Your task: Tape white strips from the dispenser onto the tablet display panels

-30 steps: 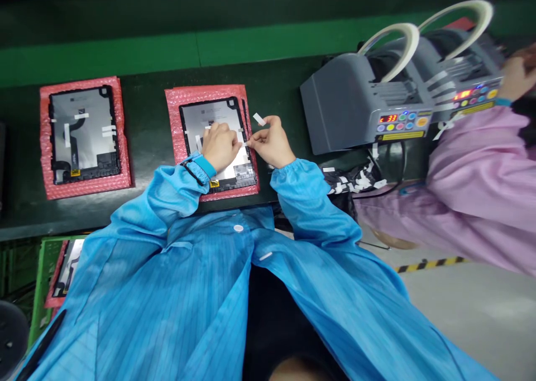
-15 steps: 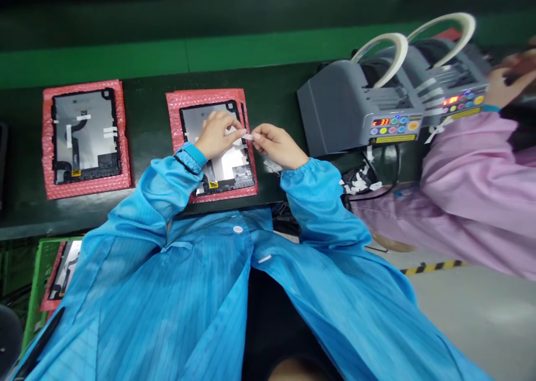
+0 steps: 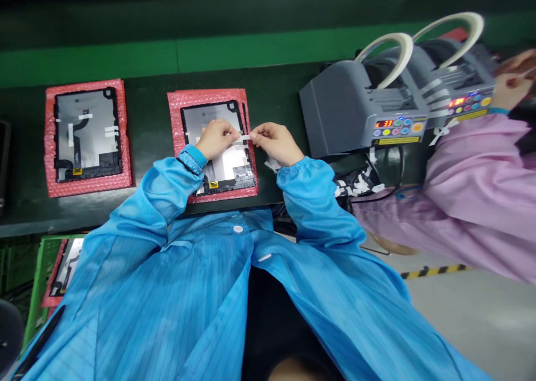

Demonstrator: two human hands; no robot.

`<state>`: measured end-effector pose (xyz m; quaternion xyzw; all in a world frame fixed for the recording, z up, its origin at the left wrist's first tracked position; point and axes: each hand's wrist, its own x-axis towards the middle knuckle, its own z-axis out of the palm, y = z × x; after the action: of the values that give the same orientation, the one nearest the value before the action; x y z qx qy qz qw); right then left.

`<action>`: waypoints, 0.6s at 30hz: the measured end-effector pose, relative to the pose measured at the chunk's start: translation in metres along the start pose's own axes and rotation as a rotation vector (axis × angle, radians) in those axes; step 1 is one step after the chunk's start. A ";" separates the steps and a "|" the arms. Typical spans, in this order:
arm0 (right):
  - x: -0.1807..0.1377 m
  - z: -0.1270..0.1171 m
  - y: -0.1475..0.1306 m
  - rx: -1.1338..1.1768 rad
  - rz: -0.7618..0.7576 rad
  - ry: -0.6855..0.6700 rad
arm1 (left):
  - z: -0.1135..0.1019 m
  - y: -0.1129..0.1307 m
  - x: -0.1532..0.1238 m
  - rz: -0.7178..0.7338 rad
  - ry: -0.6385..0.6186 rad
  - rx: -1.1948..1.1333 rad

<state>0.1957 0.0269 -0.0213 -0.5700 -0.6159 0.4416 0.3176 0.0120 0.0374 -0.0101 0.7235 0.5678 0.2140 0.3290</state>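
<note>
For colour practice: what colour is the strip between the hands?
The strip is white; head view.

– How does the panel (image 3: 231, 166) look?
– Glossy, like smooth metal, on bumpy plastic bubble wrap (image 3: 176, 103).
– And the near grey machine (image 3: 335, 110)?
– Matt plastic; the worktop (image 3: 148, 124) looks smooth, dully shining.

Read "33" in red on the display (image 3: 384, 124) of the left grey machine (image 3: 330, 107); note illegible digits (image 3: 457, 101) on the right grey machine (image 3: 471, 75).
</note>
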 end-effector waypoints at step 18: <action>0.011 0.008 0.007 -0.276 -0.096 0.021 | 0.007 0.017 -0.014 -0.066 -0.011 0.325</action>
<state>0.1898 0.0356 -0.0320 -0.5825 -0.6940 0.3311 0.2633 0.0252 0.0198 -0.0017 0.7495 0.6165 0.1042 0.2176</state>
